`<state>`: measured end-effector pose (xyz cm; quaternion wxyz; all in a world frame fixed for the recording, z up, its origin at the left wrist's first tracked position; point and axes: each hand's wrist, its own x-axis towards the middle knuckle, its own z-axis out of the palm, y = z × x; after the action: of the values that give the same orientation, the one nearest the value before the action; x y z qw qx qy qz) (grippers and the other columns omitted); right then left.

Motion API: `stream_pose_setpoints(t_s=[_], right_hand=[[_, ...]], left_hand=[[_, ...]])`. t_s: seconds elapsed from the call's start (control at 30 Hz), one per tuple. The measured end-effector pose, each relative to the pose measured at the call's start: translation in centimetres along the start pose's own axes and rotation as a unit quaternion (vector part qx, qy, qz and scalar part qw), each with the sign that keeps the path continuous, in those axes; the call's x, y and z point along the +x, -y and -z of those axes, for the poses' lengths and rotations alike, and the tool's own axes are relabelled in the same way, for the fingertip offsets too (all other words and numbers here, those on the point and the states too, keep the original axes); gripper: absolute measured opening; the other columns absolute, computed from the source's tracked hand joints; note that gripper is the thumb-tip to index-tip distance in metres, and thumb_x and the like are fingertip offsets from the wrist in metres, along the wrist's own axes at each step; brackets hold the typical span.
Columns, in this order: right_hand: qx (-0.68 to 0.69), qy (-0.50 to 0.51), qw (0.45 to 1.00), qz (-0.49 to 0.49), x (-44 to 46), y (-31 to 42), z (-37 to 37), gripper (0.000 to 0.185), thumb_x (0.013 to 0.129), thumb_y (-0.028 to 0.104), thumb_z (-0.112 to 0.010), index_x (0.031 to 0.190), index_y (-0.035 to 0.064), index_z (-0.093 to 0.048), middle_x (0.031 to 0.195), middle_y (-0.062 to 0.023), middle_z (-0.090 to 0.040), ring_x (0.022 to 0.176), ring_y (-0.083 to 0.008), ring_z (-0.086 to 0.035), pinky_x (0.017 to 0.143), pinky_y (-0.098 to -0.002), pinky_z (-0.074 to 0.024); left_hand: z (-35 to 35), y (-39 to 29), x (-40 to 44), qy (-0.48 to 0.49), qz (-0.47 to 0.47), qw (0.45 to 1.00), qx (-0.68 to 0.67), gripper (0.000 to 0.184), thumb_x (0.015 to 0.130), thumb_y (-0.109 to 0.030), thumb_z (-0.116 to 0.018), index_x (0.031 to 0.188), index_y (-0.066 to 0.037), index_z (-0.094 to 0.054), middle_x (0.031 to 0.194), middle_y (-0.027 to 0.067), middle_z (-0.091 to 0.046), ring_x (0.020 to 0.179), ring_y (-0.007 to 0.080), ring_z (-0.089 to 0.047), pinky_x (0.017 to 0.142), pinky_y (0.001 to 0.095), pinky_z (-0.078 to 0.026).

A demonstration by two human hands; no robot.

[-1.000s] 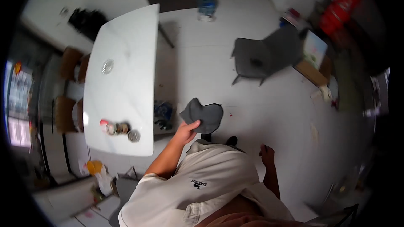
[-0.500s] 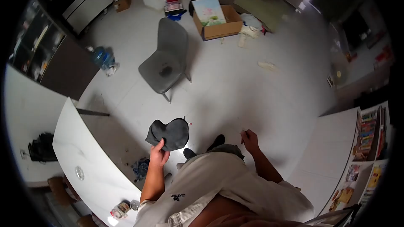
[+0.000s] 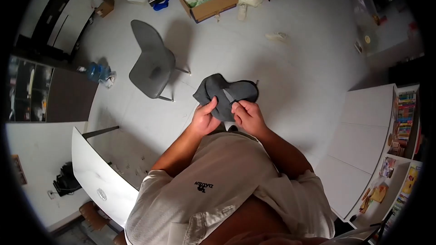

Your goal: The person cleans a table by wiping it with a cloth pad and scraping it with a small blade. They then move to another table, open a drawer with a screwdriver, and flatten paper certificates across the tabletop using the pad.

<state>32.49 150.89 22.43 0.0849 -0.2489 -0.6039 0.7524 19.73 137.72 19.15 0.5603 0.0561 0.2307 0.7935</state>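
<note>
A dark grey cloth piece (image 3: 210, 86), its outline curved and lobed, is held out in front of my body. My left hand (image 3: 206, 117) grips its lower left edge, thumb on top. Over its right part, my right hand (image 3: 247, 115) is closed on a small pointed tool (image 3: 228, 95) that looks like a blade or scissor tip, lying against the cloth. The tool's handle is mostly hidden by my fingers.
A grey chair (image 3: 152, 70) stands ahead on the left, with a cardboard box (image 3: 215, 8) beyond it. The white table (image 3: 93, 168) is at my lower left. White cabinets (image 3: 359, 131) and bookshelves line the right. A water bottle (image 3: 96, 71) stands far left.
My view has swung right. My right hand has come up from my side to the grey cloth, and the pointed tool now shows against it. My left hand still holds the cloth.
</note>
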Motion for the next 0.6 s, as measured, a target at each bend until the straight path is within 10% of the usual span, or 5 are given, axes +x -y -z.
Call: stream_pose_setpoints(t_s=[0.27,0.43,0.6], right_hand=[[0.006,-0.121,0.992,-0.027,6.3,0.1,11.5,0.027,0.101,0.017,-0.054,0.080,-0.0003,-0.057,0.054,-0.0009,-0.046,0.042,-0.0074,-0.037,0.041,-0.0261,-0.0277],[-0.074,-0.270,0.959,0.037,11.8,5.9,17.9,0.021,0.100,0.014,-0.057,0.105,-0.0044,-0.067,0.068,-0.0037,-0.055,0.060,-0.0108,-0.050,0.053,-0.0263,-0.0404],[-0.422,-0.395,0.782,0.233,18.3,9.9,23.8,0.035,0.088,0.007,-0.066,0.122,-0.0017,-0.060,0.091,-0.0144,-0.053,0.077,-0.0279,-0.056,0.064,-0.0380,-0.0480]], left_hand=[[0.1,-0.7,16.8,0.030,0.093,0.994,-0.048,0.050,0.101,-0.033,-0.053,0.141,-0.003,-0.044,0.141,0.0133,-0.052,0.132,0.0305,-0.048,0.112,0.0484,-0.035],[-2.9,-3.4,30.0,0.044,0.163,0.986,-0.002,0.050,0.103,-0.030,-0.050,0.142,-0.001,-0.042,0.143,0.0147,-0.050,0.134,0.0318,-0.047,0.114,0.0486,-0.035],[-8.1,-1.0,41.0,0.051,0.268,0.961,0.050,0.054,0.097,-0.035,-0.058,0.141,-0.007,-0.045,0.141,0.0144,-0.052,0.134,0.0336,-0.046,0.114,0.0525,-0.033]])
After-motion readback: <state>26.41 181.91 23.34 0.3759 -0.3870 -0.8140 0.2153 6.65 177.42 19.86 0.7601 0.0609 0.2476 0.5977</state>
